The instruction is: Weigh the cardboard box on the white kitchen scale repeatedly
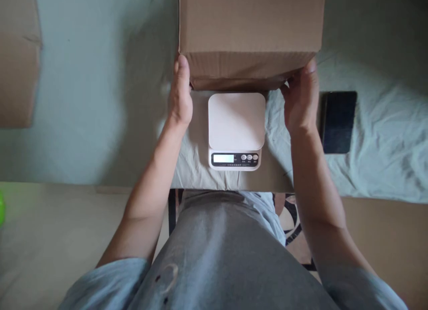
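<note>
Left hand: the left hand [181, 93] is at the near left corner of a large brown corrugated cardboard box [252, 22], thumb up along the corner; its other fingers are mostly hidden.
Right hand: the right hand [302, 98] is at the opposite near corner, thumb up, fingers curling in towards the lower edge.
Grip: two-handed and wide, the box held between the hands.
Box: at the top centre of the view, beyond the scale and cut off by the frame; whether it is raised or resting on the cloth, I cannot tell. Its contents do not show.
Scale: a white, square-topped digital kitchen scale [236, 122] sits between the forearms, near the table's front edge. Its small rectangular display [223, 158] glows, but no reading can be made out.
Done so far: the scale is set out and seems switched on; the box is in both hands.
Not yet done: the box has not been let go, and it is not on the scale's plate.
Beside the right wrist: a black rectangular smartphone [340, 122], lying flat.
Far left: a flat piece of brown cardboard [18, 78], well apart from the hands.
Underneath: a pale green fabric tablecloth [83, 100], wrinkled near the phone.
</note>
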`<state>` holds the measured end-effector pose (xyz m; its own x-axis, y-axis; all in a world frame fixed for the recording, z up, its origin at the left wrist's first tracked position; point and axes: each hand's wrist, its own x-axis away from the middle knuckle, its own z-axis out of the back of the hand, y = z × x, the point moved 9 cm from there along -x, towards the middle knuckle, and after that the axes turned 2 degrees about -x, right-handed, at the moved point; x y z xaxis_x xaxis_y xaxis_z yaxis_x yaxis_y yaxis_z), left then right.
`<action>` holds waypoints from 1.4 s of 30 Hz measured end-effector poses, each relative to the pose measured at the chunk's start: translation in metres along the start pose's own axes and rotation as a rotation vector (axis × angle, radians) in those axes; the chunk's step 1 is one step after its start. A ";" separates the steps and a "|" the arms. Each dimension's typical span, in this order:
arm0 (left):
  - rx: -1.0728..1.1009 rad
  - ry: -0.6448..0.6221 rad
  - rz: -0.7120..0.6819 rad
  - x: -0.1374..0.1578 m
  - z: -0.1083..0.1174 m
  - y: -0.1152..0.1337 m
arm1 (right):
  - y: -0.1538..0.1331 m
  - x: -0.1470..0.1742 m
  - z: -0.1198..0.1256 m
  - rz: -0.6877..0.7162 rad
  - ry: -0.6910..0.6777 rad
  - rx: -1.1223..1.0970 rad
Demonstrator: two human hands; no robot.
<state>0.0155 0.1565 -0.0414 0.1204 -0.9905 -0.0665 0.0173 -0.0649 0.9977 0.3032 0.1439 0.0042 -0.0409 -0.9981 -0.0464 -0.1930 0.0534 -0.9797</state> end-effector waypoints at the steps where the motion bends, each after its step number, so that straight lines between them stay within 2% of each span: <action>1: 0.020 -0.010 0.021 0.003 -0.002 0.007 | -0.005 0.000 0.000 0.008 -0.002 -0.006; 3: 0.057 -0.009 0.052 0.015 -0.004 0.029 | -0.020 0.006 0.001 0.029 0.004 -0.019; 6: 0.074 -0.032 -0.022 0.046 -0.008 0.074 | -0.048 0.029 0.003 0.083 0.015 -0.037; 9: 0.027 -0.034 -0.089 0.084 -0.010 0.097 | -0.064 0.063 0.000 0.120 -0.013 -0.037; 14: -0.045 -0.020 -0.094 0.139 -0.010 0.090 | -0.057 0.108 0.007 0.069 0.020 -0.002; 18: -0.032 -0.073 -0.084 0.162 -0.018 0.090 | -0.055 0.129 0.013 0.076 0.059 -0.010; 23: -0.064 -0.049 -0.090 0.170 -0.012 0.090 | -0.042 0.145 0.013 -0.010 0.050 0.014; 34: -0.028 -0.081 -0.067 0.171 -0.017 0.087 | -0.036 0.146 0.018 -0.025 0.069 0.046; 37: -0.025 -0.040 -0.039 0.169 -0.012 0.086 | -0.039 0.142 0.020 0.001 0.090 0.015; 42: -0.009 0.038 -0.083 0.161 0.004 0.091 | -0.041 0.137 0.034 -0.005 0.151 0.035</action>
<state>0.0322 -0.0092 0.0391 0.1555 -0.9764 -0.1497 0.0376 -0.1456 0.9886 0.3389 0.0036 0.0317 -0.1879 -0.9821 -0.0144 -0.1594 0.0450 -0.9862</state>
